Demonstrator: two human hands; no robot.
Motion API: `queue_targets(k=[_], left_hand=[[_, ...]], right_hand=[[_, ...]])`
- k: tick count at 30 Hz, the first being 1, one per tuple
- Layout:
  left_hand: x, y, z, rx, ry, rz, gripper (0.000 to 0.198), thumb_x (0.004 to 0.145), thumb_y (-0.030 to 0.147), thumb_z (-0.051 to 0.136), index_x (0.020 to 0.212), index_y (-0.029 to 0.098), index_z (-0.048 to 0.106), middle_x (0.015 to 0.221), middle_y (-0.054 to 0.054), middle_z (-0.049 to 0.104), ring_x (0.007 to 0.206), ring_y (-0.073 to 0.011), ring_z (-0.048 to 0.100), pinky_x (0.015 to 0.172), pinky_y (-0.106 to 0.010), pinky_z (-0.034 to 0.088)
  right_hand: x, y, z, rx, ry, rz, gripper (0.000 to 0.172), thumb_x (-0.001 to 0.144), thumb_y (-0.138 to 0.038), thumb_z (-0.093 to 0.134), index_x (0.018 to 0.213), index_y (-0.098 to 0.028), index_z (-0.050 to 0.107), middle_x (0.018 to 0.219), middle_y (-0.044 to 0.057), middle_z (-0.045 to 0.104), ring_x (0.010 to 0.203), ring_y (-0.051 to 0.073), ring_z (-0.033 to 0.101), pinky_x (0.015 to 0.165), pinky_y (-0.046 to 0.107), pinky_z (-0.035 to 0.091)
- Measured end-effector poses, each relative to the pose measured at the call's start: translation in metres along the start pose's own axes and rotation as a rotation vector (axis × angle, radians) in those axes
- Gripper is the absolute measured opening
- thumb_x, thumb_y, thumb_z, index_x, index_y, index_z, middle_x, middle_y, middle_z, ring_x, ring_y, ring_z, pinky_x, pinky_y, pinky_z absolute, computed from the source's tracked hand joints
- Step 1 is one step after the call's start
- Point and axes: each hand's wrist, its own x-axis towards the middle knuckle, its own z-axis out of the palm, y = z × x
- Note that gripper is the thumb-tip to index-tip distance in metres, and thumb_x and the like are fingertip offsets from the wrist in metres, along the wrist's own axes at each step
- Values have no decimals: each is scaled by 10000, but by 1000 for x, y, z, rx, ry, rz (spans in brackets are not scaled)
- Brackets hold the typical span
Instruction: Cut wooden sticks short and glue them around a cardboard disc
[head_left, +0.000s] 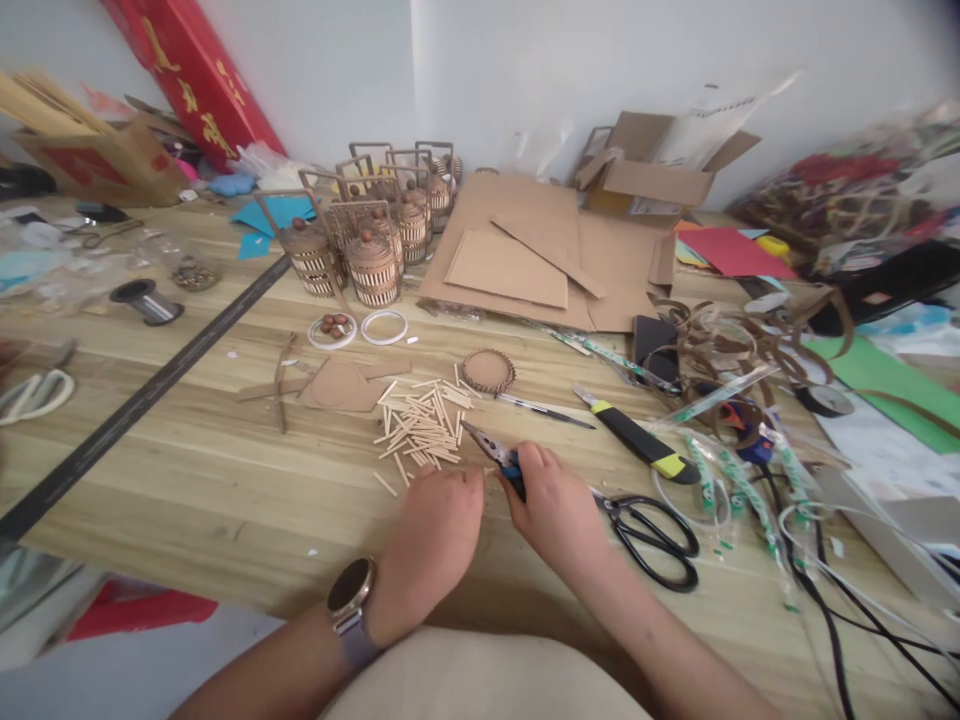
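Pliers in right hand, fingers closed round blue grips, metal nose angled toward sticks, apparently keeping tip clear. Left hand curled just beside; fingertips hidden, cannot tell what it holds. Sticks heaped beyond hands, likely for easy reach: pale, thin, straight, wood-like. Around: round base with ridged rim, black loop-handled scissors, slatted baskets with angular handles, flat brown cardboard. Table wood-grained.

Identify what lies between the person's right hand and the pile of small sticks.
In the head view, the pliers, held in the right hand, point across toward the small sticks.
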Motion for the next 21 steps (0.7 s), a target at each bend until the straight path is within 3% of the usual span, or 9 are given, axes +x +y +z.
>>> queue_targets(k=[3, 6, 9, 13, 15, 17, 21], left_hand=[[-1, -7, -1, -128, -11, -24, 267, 887, 55, 360, 893, 145, 612, 799, -120, 699, 770, -248, 663, 774, -373, 469], [-2, -23, -8, -636, -133, 48, 302, 973, 309, 356, 822, 188, 587, 706, -49, 678, 701, -191, 641, 695, -291, 455], [2, -34, -8, -1103, -158, -44, 387, 952, 463, 359, 802, 182, 579, 682, -23, 682, 683, -168, 629, 674, -272, 441], [8, -28, 5, -1355, -235, -121, 264, 839, 416, 555, 774, 164, 601, 734, -25, 694, 699, -169, 627, 633, -264, 418], [10, -23, 11, -1391, -241, -131, 247, 818, 396, 589, 751, 159, 609, 715, -20, 685, 683, -164, 613, 629, -263, 408], [9, -20, 13, -1431, -254, -116, 323, 828, 463, 587, 779, 147, 631, 731, -36, 690, 691, -166, 612, 640, -267, 404], [7, -19, 10, -1595, -350, -145, 484, 747, 600, 658, 850, 127, 654, 814, -67, 692, 759, -187, 637, 687, -277, 418]], right_hand=[[7, 7, -5, 85, -40, 43, 25, 856, -209, 515, 839, -198, 500, 817, 96, 651, 771, 247, 613, 629, 302, 394], [12, 23, -21, 394, -186, -12, 131, 898, -306, 465, 804, -217, 476, 711, 31, 608, 643, 187, 554, 590, 275, 398], [11, 30, -41, 582, -278, -136, 160, 903, -334, 470, 796, -219, 502, 715, 8, 602, 629, 155, 528, 599, 256, 408], [7, 19, -51, 592, -440, -269, 88, 877, -219, 499, 824, -219, 569, 816, 29, 674, 734, 169, 600, 659, 256, 422], [6, 13, -45, 522, -409, -226, 54, 852, -190, 523, 827, -213, 565, 830, 45, 678, 757, 189, 613, 662, 269, 420], [6, 10, -36, 451, -299, -136, 21, 829, -198, 558, 832, -205, 539, 826, 57, 661, 755, 205, 607, 645, 278, 413], [2, 11, -23, 516, -188, -48, 103, 814, -219, 592, 895, -204, 530, 853, 50, 651, 793, 216, 614, 678, 295, 438]])
